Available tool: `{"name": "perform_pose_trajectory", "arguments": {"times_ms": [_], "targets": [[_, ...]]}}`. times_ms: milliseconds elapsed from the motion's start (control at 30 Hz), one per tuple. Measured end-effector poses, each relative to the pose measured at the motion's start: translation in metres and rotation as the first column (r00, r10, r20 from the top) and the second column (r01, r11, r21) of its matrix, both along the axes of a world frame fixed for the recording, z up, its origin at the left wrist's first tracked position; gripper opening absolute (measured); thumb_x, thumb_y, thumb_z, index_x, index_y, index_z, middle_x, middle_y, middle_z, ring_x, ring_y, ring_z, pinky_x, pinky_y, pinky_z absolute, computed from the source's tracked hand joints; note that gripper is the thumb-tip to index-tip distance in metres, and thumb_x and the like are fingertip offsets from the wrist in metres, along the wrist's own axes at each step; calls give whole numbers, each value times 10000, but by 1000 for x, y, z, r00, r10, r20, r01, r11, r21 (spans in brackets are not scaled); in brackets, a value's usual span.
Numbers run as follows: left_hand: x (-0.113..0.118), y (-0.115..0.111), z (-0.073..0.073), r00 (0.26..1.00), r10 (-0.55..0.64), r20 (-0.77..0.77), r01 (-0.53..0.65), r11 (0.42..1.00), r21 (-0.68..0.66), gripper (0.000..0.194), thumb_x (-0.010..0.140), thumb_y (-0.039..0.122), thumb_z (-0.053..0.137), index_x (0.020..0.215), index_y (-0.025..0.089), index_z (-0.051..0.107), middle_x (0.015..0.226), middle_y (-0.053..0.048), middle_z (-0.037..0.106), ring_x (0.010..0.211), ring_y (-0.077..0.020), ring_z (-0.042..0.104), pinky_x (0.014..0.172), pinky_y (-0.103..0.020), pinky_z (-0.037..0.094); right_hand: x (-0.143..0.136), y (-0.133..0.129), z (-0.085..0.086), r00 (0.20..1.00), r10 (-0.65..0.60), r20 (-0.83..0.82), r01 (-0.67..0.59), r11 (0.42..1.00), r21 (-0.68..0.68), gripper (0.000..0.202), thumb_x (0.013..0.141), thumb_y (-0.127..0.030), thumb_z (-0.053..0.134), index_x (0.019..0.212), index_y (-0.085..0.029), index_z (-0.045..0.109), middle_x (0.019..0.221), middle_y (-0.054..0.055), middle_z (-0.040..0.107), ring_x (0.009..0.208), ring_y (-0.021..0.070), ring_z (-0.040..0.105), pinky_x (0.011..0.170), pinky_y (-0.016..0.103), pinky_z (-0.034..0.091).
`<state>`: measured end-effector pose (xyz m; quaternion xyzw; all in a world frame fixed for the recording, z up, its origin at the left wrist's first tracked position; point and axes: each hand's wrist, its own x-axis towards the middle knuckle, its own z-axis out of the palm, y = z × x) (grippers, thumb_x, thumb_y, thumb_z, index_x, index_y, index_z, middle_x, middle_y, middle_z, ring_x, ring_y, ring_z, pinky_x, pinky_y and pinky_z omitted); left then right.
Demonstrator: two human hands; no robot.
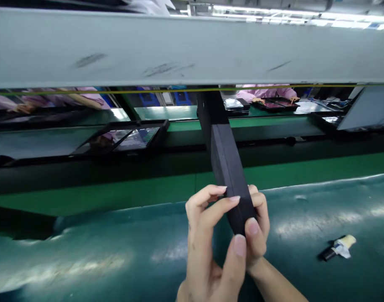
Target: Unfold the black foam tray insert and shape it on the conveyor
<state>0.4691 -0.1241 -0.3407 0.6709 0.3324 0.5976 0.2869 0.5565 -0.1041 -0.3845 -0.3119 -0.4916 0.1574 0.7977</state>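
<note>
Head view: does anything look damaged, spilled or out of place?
Dark scuffs streak the pale panel across the top, marring its otherwise plain surface. Nothing looks spilled, and the held black piece shows no obvious damage.

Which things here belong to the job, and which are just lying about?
Apparently the job:
black slab, gripped by the right hand, touched by the left hand

Apparently just lying about:
small black-and-yellow object on the green mat
black tray beyond

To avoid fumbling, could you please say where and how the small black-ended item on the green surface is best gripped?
Probably across its middle, from above: the small black-ended item lies elongated on the green surface, nothing covering it.
</note>
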Motion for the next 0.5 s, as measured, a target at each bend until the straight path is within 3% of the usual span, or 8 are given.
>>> {"name": "perform_pose_trajectory", "arguments": {"times_ms": [67,167,267,333,433,500], "targets": [[10,-6,-2,995,63,-83,-64,998,-4,362,1086,370,555,1423,296,667,1610,-122,465,1512,-343,476,1163,-499,541,-1,-1,2,1000,-4,14,3,1000,28,333,1183,-505,543,1022,-214,566,900,44,468,788,209,454,667,367,421],[19,-9,-2,994,64,-88,-65,998,-19,412,1101,347,479,1469,319,663,1756,-79,337,1613,-390,379,1116,-550,589,-6,-4,1,999,29,16,-29,999,32,328,1202,-514,517,1053,-225,558,906,35,505,774,201,483,697,376,445],[12,-1,-3,1000,13,11,-13,998,-55,453,1107,322,456,1511,338,661,1799,-48,293,1663,-431,312,1028,-538,669,-18,-6,-2,998,33,51,-34,999,29,303,1204,-492,477,1092,-219,545,938,46,527,814,210,512,725,392,447],[-2,8,-5,999,-48,-2,47,997,-55,498,1105,309,478,1581,378,607,1813,-24,283,1681,-447,275,1009,-523,698,-27,-6,-4,997,5,80,-8,999,39,301,1202,-470,437,1070,-209,506,912,48,513,814,214,513,718,396,436],[-22,18,-5,989,-106,-101,100,993,-55,562,1097,299,526,1639,449,527,1833,12,242,1637,-432,383,1017,-479,707,-36,-6,-5,993,-53,107,47,997,56,322,1198,-472,384,1016,-210,430,842,33,481,778,217,511,701,403,413],[-30,20,-3,989,-96,-114,90,994,-57,545,1088,310,564,1618,439,561,1827,7,264,1594,-411,459,1073,-483,683,-38,-6,-5,989,-76,130,69,996,53,241,1145,-410,409,1008,-213,405,822,24,467,759,220,522,695,408,409]]}}
